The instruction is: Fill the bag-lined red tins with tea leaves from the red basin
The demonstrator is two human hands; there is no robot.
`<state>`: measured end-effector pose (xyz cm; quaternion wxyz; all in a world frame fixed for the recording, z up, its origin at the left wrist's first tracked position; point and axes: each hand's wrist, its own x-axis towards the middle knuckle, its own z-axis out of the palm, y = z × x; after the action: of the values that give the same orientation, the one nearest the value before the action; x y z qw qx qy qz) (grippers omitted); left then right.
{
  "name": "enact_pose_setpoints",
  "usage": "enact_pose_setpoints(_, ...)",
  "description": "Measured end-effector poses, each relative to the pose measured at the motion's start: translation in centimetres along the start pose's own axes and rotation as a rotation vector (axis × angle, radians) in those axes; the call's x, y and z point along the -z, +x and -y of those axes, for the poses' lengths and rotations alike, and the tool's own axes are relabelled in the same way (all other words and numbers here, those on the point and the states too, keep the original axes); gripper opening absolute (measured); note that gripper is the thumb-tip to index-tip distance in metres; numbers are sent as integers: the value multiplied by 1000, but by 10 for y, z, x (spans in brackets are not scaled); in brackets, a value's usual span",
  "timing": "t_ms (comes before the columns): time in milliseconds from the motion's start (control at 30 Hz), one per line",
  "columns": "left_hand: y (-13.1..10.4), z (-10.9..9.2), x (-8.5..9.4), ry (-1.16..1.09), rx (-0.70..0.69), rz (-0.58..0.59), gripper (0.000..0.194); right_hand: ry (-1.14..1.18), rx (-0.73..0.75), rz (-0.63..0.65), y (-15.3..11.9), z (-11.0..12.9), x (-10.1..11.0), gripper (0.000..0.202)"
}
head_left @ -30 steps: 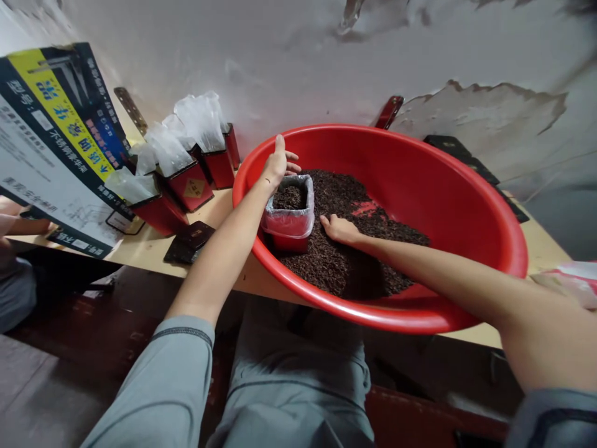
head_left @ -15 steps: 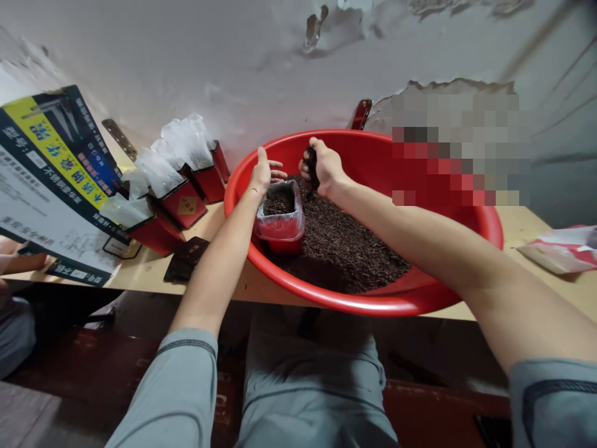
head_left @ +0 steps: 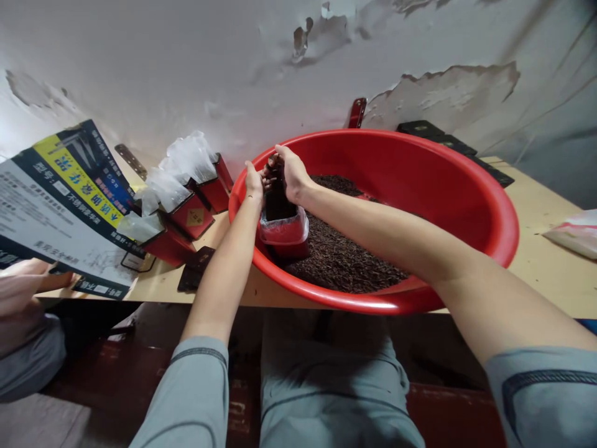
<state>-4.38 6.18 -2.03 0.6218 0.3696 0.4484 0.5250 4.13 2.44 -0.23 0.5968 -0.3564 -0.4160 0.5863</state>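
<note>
at surface's [head_left: 536, 267] left end, before peeling wall [head_left: 163, 56]: at least three bag-topped red tins [head_left: 198, 218], one printed sheet [head_left: 60, 205]. right end: one packet [head_left: 576, 233]. at front edge: one red basin [head_left: 506, 218]; inside, by left rim, one lined container [head_left: 285, 234]. left grip [head_left: 254, 182], right grip [head_left: 295, 176] loosely cupped above, partly hiding mouth, dark flakes [head_left: 280, 204] between.

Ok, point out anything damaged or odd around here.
The wall looks damaged: its surface has peeled in ragged-edged patches above and behind the red basin, odd against the smoother wall around them.
</note>
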Motion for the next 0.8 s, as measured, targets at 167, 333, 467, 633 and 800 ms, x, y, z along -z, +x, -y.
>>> enact_pose_setpoints(167,-11,-4,-5,6,30,17,89,-158,68,40,4,21,36,57)
enact_pose_setpoints(333,-12,-3,-4,43,39,1,95,-801,-43,-180,2,21,140,43)
enact_pose_setpoints(467,-13,-4,-5,52,39,-2,96,-1316,-366,-187,-29,-16,191,47)
enact_pose_setpoints(633,-17,-7,-6,56,31,-9,98,-1321,-484,-308,-52,-69,159,64)
enact_pose_setpoints(800,-21,-8,-8,67,22,-15,96,-1183,-482,-285,-57,-78,145,46)
